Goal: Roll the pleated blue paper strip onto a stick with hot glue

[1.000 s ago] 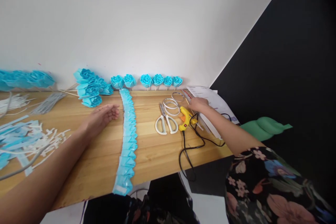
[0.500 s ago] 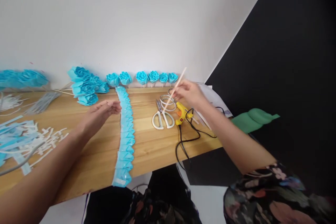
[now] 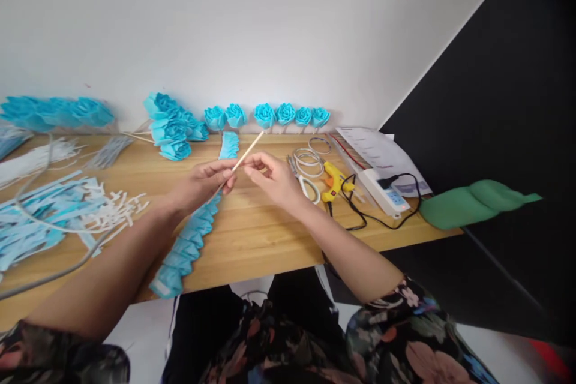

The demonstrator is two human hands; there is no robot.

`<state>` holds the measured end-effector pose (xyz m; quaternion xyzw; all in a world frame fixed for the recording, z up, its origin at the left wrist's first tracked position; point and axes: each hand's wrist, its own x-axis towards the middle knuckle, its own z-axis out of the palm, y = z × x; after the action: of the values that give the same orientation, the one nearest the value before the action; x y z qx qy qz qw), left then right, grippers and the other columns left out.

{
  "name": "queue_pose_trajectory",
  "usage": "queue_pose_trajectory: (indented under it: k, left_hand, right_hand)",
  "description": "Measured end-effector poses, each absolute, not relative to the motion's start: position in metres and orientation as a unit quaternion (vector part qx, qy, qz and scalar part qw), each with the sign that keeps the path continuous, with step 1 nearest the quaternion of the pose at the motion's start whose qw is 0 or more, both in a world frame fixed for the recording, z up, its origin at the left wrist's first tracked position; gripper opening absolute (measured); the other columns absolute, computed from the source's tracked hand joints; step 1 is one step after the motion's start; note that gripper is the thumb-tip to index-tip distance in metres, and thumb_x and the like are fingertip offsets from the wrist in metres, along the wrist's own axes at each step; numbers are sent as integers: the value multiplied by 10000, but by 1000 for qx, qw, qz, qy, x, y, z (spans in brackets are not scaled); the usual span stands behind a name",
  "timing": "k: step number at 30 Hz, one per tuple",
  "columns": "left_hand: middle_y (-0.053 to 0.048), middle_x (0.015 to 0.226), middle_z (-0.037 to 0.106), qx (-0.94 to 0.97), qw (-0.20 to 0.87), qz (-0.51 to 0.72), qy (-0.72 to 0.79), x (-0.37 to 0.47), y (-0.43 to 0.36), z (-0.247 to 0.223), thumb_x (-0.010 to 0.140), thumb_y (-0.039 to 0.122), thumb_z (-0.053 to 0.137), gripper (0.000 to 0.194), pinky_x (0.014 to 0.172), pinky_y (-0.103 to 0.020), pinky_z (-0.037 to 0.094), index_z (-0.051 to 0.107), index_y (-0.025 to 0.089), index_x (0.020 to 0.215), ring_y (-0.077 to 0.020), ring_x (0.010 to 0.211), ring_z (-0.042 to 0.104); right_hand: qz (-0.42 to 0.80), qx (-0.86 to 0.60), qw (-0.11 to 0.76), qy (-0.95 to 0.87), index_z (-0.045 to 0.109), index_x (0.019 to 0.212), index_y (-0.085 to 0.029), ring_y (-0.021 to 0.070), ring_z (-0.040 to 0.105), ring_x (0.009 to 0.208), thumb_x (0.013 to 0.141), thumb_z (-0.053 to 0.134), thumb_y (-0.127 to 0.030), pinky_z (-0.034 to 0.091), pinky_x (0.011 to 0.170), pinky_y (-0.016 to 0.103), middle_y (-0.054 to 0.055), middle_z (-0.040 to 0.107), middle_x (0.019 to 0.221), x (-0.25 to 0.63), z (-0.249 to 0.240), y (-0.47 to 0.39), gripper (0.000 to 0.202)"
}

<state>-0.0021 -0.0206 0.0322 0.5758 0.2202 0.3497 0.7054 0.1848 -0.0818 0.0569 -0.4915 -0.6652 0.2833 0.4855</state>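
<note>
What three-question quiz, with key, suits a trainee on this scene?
1. True or false: the left hand holds the stick.

2. Which thing lies to the right of the glue gun in the picture?
A) pleated strip
B) power strip
C) scissors

3. Fill in: the roses are ____ in colour.

Key: 1 true; 2 B; 3 blue.
</note>
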Motion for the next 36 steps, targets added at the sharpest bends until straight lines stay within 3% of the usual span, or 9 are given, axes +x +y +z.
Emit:
queue_pose_trajectory:
  k: [4,9,13,21,24,29,36]
  left_hand:
    - [-1,671,586,504,722,430,202,-3,-15,35,778,281,754,279,575,-224,439,699,156,1021,-100,580,523]
    - [31,686,559,430,734,495,177,-7,-6,36,804,227,721,243,588,-226,456,658,194,1037,-87,578,521]
    - [43,681,546,411,730,508,200,-10,-2,37,823,210,698,224,588,-219,458,630,184,1035,-75,568,530]
    - [40,699,560,424,731,508,167,-17,6,34,830,220,693,253,583,-217,457,608,162,1061,-72,566,548]
    - [34,696,569,435,730,501,166,-19,7,34,839,217,685,245,565,-213,445,613,152,1064,-70,555,543]
    - [25,692,574,468,702,498,200,-19,9,33,856,221,677,229,515,-191,402,629,133,1062,-59,537,533]
    - [7,691,586,500,693,483,192,-19,9,29,849,247,677,236,500,-195,375,654,126,1051,-67,529,521]
  right_hand:
    - [209,-553,409,-695,667,1028,-202,171,664,847,924,521,-306,517,740,308,50,725,967,212,41,-115,207]
    - [27,-523,215,-825,656,1187,-240,256,585,1174,918,534,-224,430,999,497,71,674,1245,247,14,-157,296]
    - [-37,-529,162,-832,658,1218,-253,253,572,1209,946,485,-225,420,1011,488,62,671,1264,279,4,-169,323]
    - [-117,-552,175,-806,711,1064,-254,304,642,1020,931,502,-270,424,963,526,84,737,1046,318,14,-173,248]
    - [-90,-523,223,-818,712,1057,-281,279,650,938,921,528,-257,459,911,488,77,736,965,275,19,-172,231]
    - [13,-369,253,-894,701,1050,-245,225,630,922,921,534,-172,433,960,453,54,731,947,173,20,-164,223]
    - [21,-247,219,-944,686,979,-216,201,569,922,959,491,-168,395,998,406,45,700,898,101,16,-147,202]
